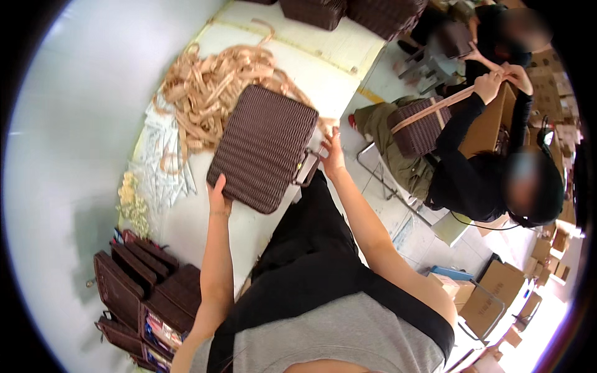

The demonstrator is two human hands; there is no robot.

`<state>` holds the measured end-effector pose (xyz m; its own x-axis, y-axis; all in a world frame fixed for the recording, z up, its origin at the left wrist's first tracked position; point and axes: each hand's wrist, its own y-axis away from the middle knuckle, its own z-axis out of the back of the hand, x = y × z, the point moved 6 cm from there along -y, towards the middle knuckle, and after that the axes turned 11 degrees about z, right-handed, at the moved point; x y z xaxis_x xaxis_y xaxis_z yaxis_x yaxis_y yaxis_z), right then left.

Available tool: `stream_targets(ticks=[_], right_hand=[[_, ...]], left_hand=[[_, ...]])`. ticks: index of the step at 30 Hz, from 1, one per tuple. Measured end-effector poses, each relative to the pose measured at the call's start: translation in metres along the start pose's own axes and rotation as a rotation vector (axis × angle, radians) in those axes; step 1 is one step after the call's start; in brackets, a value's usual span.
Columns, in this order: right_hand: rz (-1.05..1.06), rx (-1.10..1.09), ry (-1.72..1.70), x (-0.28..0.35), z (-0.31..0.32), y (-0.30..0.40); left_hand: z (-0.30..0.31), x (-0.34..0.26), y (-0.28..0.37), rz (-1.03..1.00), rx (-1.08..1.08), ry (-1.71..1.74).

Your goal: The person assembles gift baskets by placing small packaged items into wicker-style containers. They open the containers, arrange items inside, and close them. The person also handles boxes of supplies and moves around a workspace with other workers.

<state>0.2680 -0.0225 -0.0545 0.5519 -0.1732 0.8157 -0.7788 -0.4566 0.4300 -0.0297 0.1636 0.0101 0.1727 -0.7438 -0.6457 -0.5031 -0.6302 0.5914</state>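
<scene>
A dark brown woven case (pixel 266 149) lies tilted before me, over the edge of a white table. My left hand (pixel 219 193) grips its lower left corner, the thumb on top and the other fingers hidden beneath. On the case's right side is a dark handle (pixel 306 168) with a small yellowish spot by it. My right hand (pixel 332 151) is just beyond that handle, its fingertips at a strip of tan ribbon (pixel 326 123); whether they pinch it is unclear. Behind the case spreads a tangled heap of tan ribbon (pixel 219 84).
Clear plastic-wrapped white strips (pixel 161 149) and cream artificial flowers (pixel 133 200) lie left of the ribbon. Open brown cases (pixel 140 289) stack at lower left; more woven cases (pixel 382 16) stand at the far end. Right, a seated person (pixel 475 182) pulls ribbon around another case (pixel 419 126).
</scene>
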Motion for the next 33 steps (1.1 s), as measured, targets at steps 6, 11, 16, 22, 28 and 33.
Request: stream_targets(ticks=[6, 11, 16, 22, 28, 33], right_hand=[[-0.129, 0.049, 0.053, 0.026, -0.050, -0.031], [-0.025, 0.215, 0.025, 0.103, -0.041, -0.048], [0.091, 0.233, 0.174, 0.211, 0.004, -0.109], [0.093, 0.084, 0.290, 0.250, 0.081, -0.257], [0.018, 0.120, 0.214, 0.273, 0.060, -0.342], [-0.019, 0.048, 0.376, 0.287, 0.070, -0.349]], left_hand=[[-0.016, 0.002, 0.009, 0.007, -0.015, 0.075], [-0.114, -0.022, 0.032, -0.003, -0.003, 0.012], [-0.209, 0.003, -0.047, 0.154, 0.119, 0.098], [-0.330, 0.037, -0.167, 0.092, 0.087, -0.050], [-0.375, 0.042, -0.240, 0.218, -0.016, -0.130], [-0.393, 0.036, -0.240, 0.114, -0.028, -0.055]])
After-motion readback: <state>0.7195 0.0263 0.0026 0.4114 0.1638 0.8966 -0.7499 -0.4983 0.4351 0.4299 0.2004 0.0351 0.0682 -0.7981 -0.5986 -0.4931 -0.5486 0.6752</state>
